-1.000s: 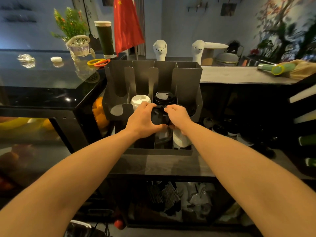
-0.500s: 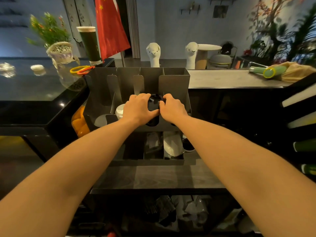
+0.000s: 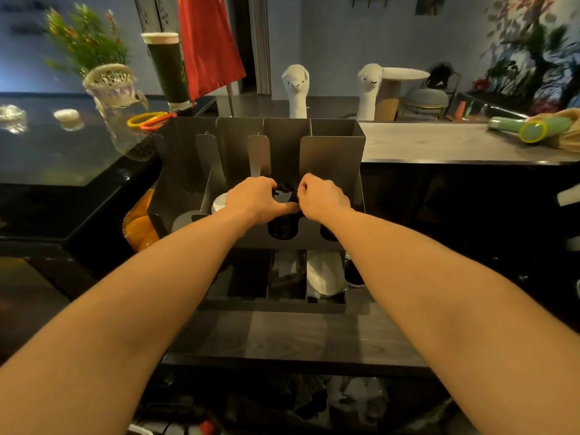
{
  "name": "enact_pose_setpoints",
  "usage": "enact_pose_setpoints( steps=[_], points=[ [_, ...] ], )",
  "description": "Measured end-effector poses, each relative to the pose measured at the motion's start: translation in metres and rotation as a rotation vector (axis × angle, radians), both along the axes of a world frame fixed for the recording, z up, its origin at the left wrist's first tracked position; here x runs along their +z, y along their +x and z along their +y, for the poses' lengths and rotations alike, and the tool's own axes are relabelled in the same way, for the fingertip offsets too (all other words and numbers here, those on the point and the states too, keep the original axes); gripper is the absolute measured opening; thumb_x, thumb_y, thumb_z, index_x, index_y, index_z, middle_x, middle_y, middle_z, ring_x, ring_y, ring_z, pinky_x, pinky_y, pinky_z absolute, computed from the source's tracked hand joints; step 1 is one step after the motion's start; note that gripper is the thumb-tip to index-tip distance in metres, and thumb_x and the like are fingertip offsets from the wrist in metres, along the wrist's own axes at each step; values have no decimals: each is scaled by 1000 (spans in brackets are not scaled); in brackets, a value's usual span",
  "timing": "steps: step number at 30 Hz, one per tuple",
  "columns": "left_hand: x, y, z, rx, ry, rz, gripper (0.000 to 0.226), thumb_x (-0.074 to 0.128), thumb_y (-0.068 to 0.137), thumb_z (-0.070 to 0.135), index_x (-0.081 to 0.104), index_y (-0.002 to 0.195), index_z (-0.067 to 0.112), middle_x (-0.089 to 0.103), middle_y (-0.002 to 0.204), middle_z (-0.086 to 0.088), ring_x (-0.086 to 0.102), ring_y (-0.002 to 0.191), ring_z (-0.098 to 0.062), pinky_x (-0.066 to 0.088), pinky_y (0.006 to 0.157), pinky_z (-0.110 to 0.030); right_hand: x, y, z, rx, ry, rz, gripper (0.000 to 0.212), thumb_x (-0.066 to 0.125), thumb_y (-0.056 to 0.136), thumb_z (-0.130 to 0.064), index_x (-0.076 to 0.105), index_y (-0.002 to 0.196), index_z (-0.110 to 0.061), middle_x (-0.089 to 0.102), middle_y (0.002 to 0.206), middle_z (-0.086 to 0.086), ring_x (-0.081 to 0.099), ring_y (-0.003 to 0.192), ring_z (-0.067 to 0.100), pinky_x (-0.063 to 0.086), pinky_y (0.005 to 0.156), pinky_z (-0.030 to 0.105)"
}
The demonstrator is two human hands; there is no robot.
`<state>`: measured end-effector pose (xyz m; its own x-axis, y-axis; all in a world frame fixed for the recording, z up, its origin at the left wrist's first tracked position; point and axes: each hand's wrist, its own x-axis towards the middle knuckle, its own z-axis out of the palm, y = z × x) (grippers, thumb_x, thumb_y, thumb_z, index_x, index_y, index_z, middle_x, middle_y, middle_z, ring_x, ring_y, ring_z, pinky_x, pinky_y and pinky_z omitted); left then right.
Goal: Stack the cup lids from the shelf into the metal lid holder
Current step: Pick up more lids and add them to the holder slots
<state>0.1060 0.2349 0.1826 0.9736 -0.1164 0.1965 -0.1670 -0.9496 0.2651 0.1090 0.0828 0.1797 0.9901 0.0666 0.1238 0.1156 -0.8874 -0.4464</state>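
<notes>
Left hand [image 3: 254, 199] and right hand [image 3: 324, 199] pinch the black lids [image 3: 285, 188] from opposite sides, probably to seat them level in the metal lid holder [image 3: 332, 158].

The lid holder [image 3: 332, 158] around both hands is thin sheet metal, grey and matt with a faint brushed sheen. The black lids [image 3: 285, 191] pinched between the left hand [image 3: 254, 197] and the right hand [image 3: 323, 196] look like smooth dark plastic. The white lid [image 3: 218, 200] just left of the left hand is smooth plastic too. Below the wrists, the wood bench [image 3: 282, 337] shows dark, matt grain. Far left of the left hand, the black bench [image 3: 62, 171] is glossy and mirror-like.
</notes>
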Motion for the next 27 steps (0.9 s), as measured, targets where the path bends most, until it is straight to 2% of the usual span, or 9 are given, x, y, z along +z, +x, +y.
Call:
enact_pose_setpoints(
  steps=[4, 7, 13, 17, 20, 22, 24, 27],
  points=[
    [1, 3, -1, -3, 64, -2, 70, 65, 74, 75, 65, 112, 16, 68, 96, 0, 64, 82, -16, 51, 67, -29, -15, -6, -4, 17, -34, -17, 14, 41, 104, -27, 46, 115, -22, 58, 98, 6, 55, 84, 24, 39, 66, 39],
    [-2, 4, 0, -12, 95, -32, 68, 63, 75, 77, 65, 109, 18, 67, 91, 2, 63, 79, -15, 52, 66, -29, -16, -8, -3, 22, -25, -29, 9, 41, 104, -28, 45, 110, -24, 57, 94, 4, 55, 80, 23, 39, 65, 40],
    [-10, 3, 4, -53, 50, -89, 52, 50, 84, 68, 64, 91, 18, 64, 76, 2, 60, 68, -13, 58, 67, -35, -15, -8, -2, 3, -13, -36, 18, 30, 107, -33, 44, 107, -22, 56, 89, 4, 52, 76, 22, 35, 63, 39],
    [-12, 3, 5, -42, 72, -105, 36, 50, 93, 49, 64, 103, 17, 67, 91, 0, 60, 79, -16, 56, 69, -34, -13, -10, -1, 7, -71, -32, 20, 32, 106, -29, 46, 115, -18, 59, 95, 8, 55, 78, 25, 37, 64, 40],
    [-10, 0, 5, -50, 82, -162, 41, 50, 94, 47, 61, 120, 17, 61, 120, -3, 58, 104, -23, 51, 77, -35, -11, -12, -1, 2, -7, -96, 29, 29, 107, -32, 46, 126, -20, 64, 102, 9, 61, 89, 31, 47, 72, 43],
    [-8, -4, 7, -64, 22, -212, 47, 54, 94, 44, 54, 132, 16, 54, 132, -4, 56, 113, -24, 51, 80, -36, -11, -18, -1, -22, 56, -160, 27, 30, 107, -32, 43, 128, -21, 64, 97, 6, 61, 85, 30, 50, 73, 45],
    [-7, -11, 9, -81, -58, -287, 46, 58, 94, 41, 54, 132, 16, 56, 130, -4, 57, 108, -20, 52, 78, -33, -12, -26, -2, -37, 97, -214, 23, 35, 105, -27, 40, 126, -19, 60, 91, 4, 61, 80, 28, 51, 68, 44],
    [-10, -29, 11, -108, -134, -390, 35, 59, 94, 37, 61, 121, 15, 62, 113, -3, 57, 91, -14, 46, 68, -25, -14, -45, 0, -7, 153, -271, 23, 46, 101, -20, 42, 124, -18, 58, 90, -1, 59, 76, 21, 47, 62, 37]
  ],
)
